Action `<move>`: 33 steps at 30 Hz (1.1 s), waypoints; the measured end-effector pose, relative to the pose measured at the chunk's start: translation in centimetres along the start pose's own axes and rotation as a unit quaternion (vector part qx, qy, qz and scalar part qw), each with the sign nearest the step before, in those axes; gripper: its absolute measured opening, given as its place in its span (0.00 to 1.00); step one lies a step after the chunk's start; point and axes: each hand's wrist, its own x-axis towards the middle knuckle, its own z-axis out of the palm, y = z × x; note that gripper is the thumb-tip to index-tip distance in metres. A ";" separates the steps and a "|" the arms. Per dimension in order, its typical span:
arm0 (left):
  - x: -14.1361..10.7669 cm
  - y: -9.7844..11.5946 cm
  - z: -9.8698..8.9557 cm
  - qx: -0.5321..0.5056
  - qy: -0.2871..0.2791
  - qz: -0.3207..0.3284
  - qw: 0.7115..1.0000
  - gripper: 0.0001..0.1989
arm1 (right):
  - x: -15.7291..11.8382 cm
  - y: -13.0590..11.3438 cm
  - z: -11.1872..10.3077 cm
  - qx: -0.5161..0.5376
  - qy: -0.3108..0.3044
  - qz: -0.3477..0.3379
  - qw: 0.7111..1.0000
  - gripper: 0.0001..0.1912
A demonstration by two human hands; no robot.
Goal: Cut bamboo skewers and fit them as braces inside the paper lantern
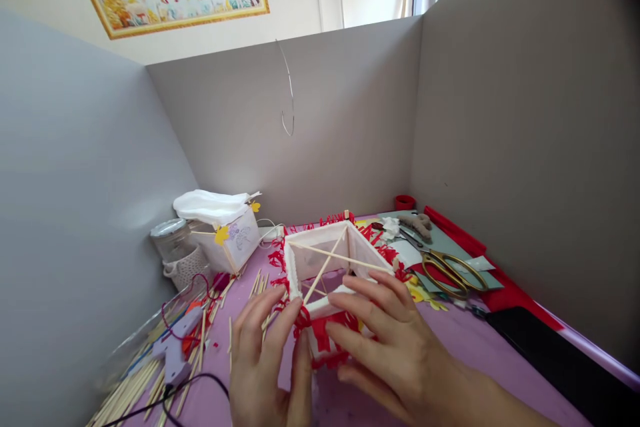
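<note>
A square, open-topped paper lantern (316,236) with white padded edges and red fringe stands before me on the purple tabletop. Two thin wooden sticks (327,267) cross over its opening. At its near left corner, my left hand (270,353) grips the edge, its thumb lower down the side. My right hand (400,340) is on the near right part, with fingertips over the rim and against the front panel. Red paper (323,335) shows on that front panel between my hands. The lower front is partly hidden by my fingers.
Left lie a lilac glue gun (175,347) with a black cord and many loose sticks (130,387). Behind them are a jar (170,240) and another paper lantern (240,240). Right are gold-handled scissors (450,273) and a black object (550,353). Grey partitions (350,127) enclose the table.
</note>
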 end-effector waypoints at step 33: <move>-1.6 -0.2 0.1 -0.037 0.084 0.024 0.996 0.14 | 5.4 -0.3 1.8 0.188 -0.040 0.140 0.971 0.04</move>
